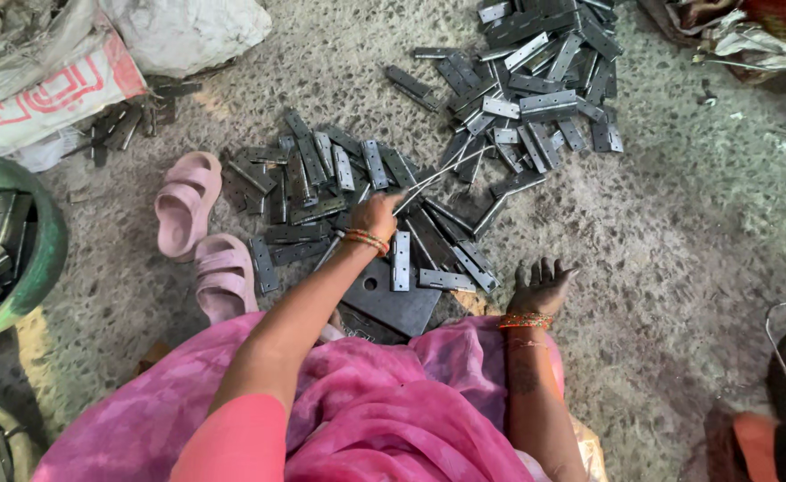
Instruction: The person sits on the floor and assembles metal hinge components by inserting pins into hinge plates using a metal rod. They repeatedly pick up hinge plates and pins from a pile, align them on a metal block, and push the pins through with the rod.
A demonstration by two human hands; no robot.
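Fingers of the left hand (375,214) pinch thin metal rods (436,177) over the scattered hinges (357,192); the grip itself is hidden behind the knuckles. Right hand (538,286) lies spread, empty, on the floor just right of that hinge pile, beside the dark plate (391,303)

The hinges (536,98) are grey metal, dull with a faint sheen on the flat leaves. The thin rods (433,178) look like bright bare metal wire. The floor (678,223) is rough, speckled concrete. The sandals (187,201) are smooth matt pink plastic. The sack (45,94) is woven white plastic cloth.
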